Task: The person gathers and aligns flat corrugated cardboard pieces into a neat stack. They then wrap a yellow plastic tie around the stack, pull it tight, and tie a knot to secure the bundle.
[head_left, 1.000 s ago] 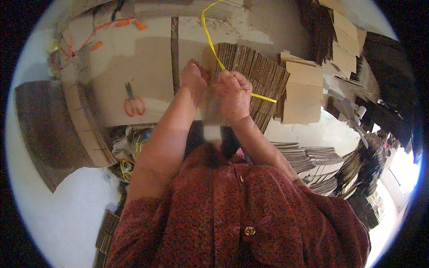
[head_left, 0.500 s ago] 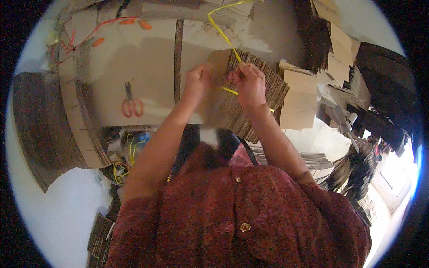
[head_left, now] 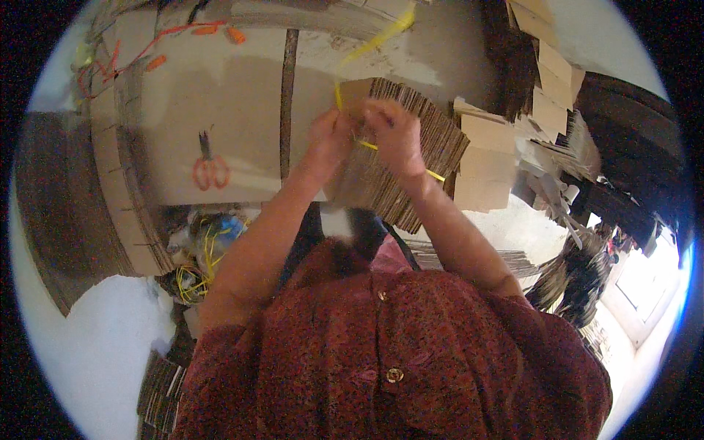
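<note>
Yellow strap (head_left: 385, 35) pinched in our left hand (head_left: 328, 141)
Right hand (head_left: 398, 138) curled, grip unclear; cardboard stack (head_left: 378, 178) at four o'clock.

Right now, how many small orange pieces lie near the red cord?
3, all toward the upper left: the first orange piece lies near the top, the second piece just right of it, the third piece lower and further left. Others may be hidden.
</note>
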`<state>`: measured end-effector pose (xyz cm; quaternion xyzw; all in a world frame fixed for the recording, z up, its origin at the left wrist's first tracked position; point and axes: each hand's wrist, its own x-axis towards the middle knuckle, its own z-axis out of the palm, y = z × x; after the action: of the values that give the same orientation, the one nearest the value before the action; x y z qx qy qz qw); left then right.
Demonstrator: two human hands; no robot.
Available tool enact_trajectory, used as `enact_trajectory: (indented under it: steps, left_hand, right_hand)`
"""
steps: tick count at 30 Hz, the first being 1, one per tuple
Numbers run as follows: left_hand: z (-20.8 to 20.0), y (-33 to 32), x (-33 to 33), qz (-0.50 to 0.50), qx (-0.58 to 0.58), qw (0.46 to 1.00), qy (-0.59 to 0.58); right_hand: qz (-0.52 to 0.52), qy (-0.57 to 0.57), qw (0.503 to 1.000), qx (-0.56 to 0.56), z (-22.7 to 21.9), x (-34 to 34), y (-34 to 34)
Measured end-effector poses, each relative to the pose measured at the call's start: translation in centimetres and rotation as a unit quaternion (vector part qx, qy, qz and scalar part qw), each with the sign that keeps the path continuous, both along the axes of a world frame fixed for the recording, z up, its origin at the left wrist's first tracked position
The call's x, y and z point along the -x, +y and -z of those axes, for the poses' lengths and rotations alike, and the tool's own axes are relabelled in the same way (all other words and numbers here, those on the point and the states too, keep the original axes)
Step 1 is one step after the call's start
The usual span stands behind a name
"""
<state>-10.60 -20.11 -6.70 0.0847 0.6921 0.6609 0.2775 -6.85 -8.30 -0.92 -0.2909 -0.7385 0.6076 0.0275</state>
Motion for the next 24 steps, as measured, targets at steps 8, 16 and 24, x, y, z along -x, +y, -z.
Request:
enact_trajectory:
  steps: [8,16,24]
  left_hand:
    - [-0.1,-1.2,-0.1,0.022,0.147,0.981,0.129]
    - [1.6,-3.0,-2.2,-0.230,-0.027,0.966,-0.118]
    - [-4.4,-2.2,1.6,-0.037,0.053,0.998,-0.010]
  right_hand:
    - [-0.064,0.075,0.975,-0.199,3.3,-3.1,-2.0]
    - [-0.171,0.077,0.934,-0.303,4.1,-2.0,-1.3]
    - [-0.263,0.082,0.915,-0.295,2.8,-1.5,-0.7]
